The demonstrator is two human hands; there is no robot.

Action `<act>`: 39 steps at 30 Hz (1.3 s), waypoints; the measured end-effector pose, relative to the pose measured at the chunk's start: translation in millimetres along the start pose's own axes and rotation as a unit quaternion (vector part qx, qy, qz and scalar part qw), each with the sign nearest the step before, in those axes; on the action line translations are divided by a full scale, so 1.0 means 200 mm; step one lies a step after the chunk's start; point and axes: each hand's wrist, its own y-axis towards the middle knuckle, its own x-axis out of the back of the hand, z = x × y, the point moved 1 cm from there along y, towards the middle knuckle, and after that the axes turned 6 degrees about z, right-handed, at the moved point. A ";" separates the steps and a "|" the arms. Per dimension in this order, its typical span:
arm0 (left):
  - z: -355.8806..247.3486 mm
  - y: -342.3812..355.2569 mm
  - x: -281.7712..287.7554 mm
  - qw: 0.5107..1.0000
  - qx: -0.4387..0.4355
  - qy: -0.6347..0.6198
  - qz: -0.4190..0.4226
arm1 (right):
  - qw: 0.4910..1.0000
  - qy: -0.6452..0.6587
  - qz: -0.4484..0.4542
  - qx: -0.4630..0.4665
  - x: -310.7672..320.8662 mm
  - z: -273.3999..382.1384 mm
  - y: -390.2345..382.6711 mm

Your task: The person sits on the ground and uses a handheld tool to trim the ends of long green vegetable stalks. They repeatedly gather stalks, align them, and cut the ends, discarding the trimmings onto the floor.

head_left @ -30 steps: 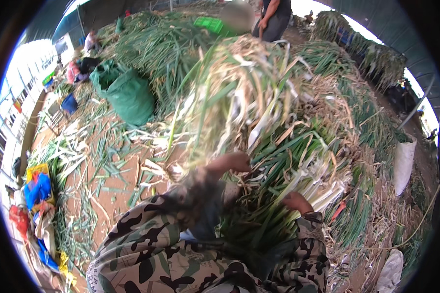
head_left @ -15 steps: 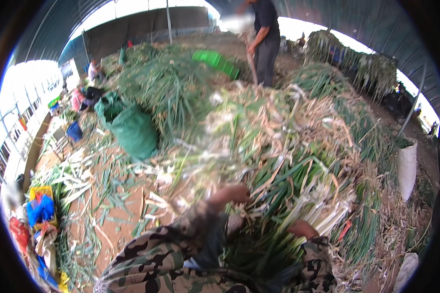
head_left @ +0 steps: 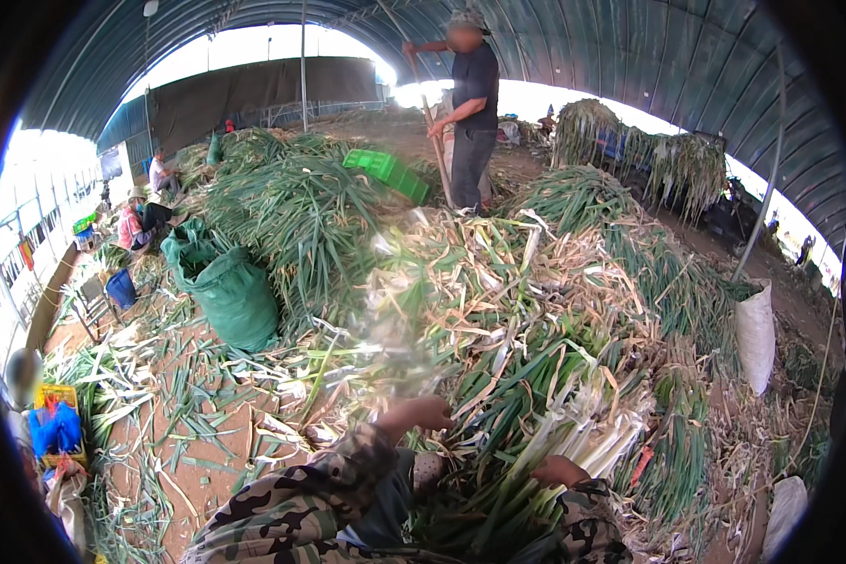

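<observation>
My left hand point(head_left: 419, 414), in a camouflage sleeve, is held over the green leaves with its fingers curled. Whatever it may hold is too small to make out. To its right, my right hand point(head_left: 560, 471) is closed on the stalks of green onions point(head_left: 517, 489) lying across my lap. The fingertips of that hand are partly hidden. White-stemmed green onions point(head_left: 592, 432) lie just beyond it, their leaves mixed with dry, yellowed ones. A heap of peeled and withered leaves point(head_left: 517, 282) rises in front of both hands.
A full green sack point(head_left: 235, 305) stands at the left, near a large green onion pile point(head_left: 282, 197). Behind the heap, a co-worker point(head_left: 475, 113) holds a long pole beside a green crate point(head_left: 387, 174). A white sack point(head_left: 755, 338) stands right; a yellow crate point(head_left: 58, 399) sits left.
My view has tilted up, so the roof and the co-worker's upper body show more. Both my hands stay near the same places on the onions. The co-worker's pole leans more.
</observation>
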 end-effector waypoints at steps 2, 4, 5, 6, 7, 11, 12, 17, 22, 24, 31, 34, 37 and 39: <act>-0.02 0.00 0.01 1.000 -0.002 -0.001 -0.005 | 1.000 0.010 -0.009 0.007 0.02 -0.03 -0.01; -0.04 0.00 0.01 1.000 0.003 -0.012 -0.004 | 1.000 -0.001 -0.004 -0.002 0.03 -0.05 -0.01; -0.05 0.00 0.01 1.000 0.005 -0.010 0.000 | 1.000 -0.007 0.000 -0.007 0.03 -0.06 0.00; -0.06 0.00 0.01 1.000 0.006 -0.008 0.004 | 1.000 0.013 -0.005 0.000 0.02 -0.08 -0.01; -0.05 -0.01 0.02 1.000 0.009 -0.006 0.007 | 0.999 0.033 -0.008 0.009 0.02 -0.08 -0.01; -0.06 -0.03 0.02 0.999 0.024 -0.024 0.006 | 1.000 0.024 -0.004 0.015 0.03 -0.07 0.02; -0.07 -0.04 0.02 0.999 0.022 -0.026 0.007 | 0.999 0.027 -0.008 0.018 0.03 -0.07 0.02; -0.01 -0.01 0.02 0.999 0.004 -0.038 0.013 | 1.000 0.000 -0.012 0.017 0.02 -0.11 0.06; -0.02 0.01 0.01 1.000 0.007 -0.014 0.008 | 1.000 0.000 -0.009 0.006 0.01 -0.14 0.08; 0.01 -0.01 0.00 1.000 0.010 -0.022 0.005 | 0.999 0.033 -0.008 0.012 -0.02 -0.12 0.08; -0.02 -0.01 0.01 1.000 -0.001 0.016 -0.007 | 0.999 0.039 0.016 -0.003 0.02 -0.12 0.07; -0.04 -0.02 0.01 1.000 0.005 -0.005 -0.010 | 0.999 0.014 -0.030 0.009 0.00 -0.09 0.06; -0.13 0.02 0.05 0.992 -0.075 0.087 -0.044 | 0.962 -0.055 -0.233 0.130 0.11 0.03 0.03; -0.15 0.03 0.04 0.997 -0.046 0.055 -0.034 | 0.938 -0.010 -0.312 0.147 0.19 0.37 -0.04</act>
